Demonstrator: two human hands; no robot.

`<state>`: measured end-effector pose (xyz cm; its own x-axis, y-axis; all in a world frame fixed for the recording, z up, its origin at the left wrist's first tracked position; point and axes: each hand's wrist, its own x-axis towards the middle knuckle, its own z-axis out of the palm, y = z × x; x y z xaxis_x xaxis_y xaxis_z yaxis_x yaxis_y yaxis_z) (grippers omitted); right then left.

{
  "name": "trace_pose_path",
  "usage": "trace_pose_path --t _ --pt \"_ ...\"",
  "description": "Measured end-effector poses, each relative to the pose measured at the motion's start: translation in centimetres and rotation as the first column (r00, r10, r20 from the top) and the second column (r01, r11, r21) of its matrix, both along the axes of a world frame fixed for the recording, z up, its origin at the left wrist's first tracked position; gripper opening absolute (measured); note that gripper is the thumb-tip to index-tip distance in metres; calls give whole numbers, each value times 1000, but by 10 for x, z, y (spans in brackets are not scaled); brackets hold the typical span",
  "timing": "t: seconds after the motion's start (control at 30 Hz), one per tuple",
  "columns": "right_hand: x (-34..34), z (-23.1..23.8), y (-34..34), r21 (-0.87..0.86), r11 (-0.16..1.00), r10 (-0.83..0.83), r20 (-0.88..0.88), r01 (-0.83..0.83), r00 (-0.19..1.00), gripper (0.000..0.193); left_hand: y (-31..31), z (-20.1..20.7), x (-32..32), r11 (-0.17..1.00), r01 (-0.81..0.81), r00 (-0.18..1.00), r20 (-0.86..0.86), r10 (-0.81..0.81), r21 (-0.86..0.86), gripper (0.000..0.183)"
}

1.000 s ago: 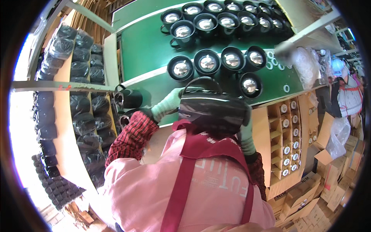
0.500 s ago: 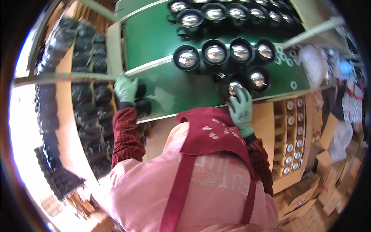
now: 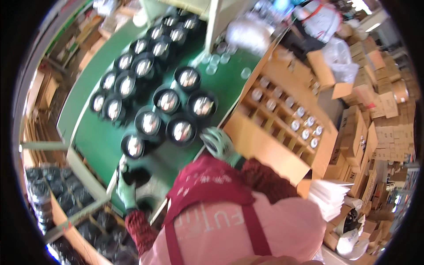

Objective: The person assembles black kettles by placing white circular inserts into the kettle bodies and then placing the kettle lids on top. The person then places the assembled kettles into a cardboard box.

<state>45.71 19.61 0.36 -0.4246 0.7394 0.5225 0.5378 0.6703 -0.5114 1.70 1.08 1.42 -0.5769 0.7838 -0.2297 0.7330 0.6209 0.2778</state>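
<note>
Several black mug-like vessels (image 3: 182,130) with shiny silver insides stand on the green tabletop (image 3: 99,150). My right hand (image 3: 217,142), in a pale green glove, is at the near table edge, close to the nearest vessel. Its fingers reach out, a little bent, and hold nothing I can see. My left hand (image 3: 127,190), gloved the same way, closes at the side of a dark black cup (image 3: 139,176) by the table's left end. Blur hides the exact contact of its fingertips. Another dark cup (image 3: 148,204) lies near my left wrist.
Beyond the near group runs a denser row of similar vessels (image 3: 126,84). Clear rings (image 3: 212,69) lie at the far right of the table. An open divided carton (image 3: 276,132) with silver-topped items adjoins the right edge. Plastic-wrapped black stacks (image 3: 73,190) stand at left.
My view has turned right, so the table appears rotated. My right hand has let go of the black vessel, which now stands among the others. My left hand stays by the dark cups.
</note>
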Motion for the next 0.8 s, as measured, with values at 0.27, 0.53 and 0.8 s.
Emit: trace_pose_path --t 0.27,0.53,0.8 --pt "222 -103 83 -227 404 -800 383 886 463 62 23 5 18 987 112 994 8 -112 -117 88" --pt "271 -190 160 -245 282 -511 780 928 361 53 26 20 27 982 162 929 -321 -186 -100 66" --pt "277 -158 160 -189 256 -633 708 948 312 46 110 81 91 782 -20 992 109 -61 623 25"
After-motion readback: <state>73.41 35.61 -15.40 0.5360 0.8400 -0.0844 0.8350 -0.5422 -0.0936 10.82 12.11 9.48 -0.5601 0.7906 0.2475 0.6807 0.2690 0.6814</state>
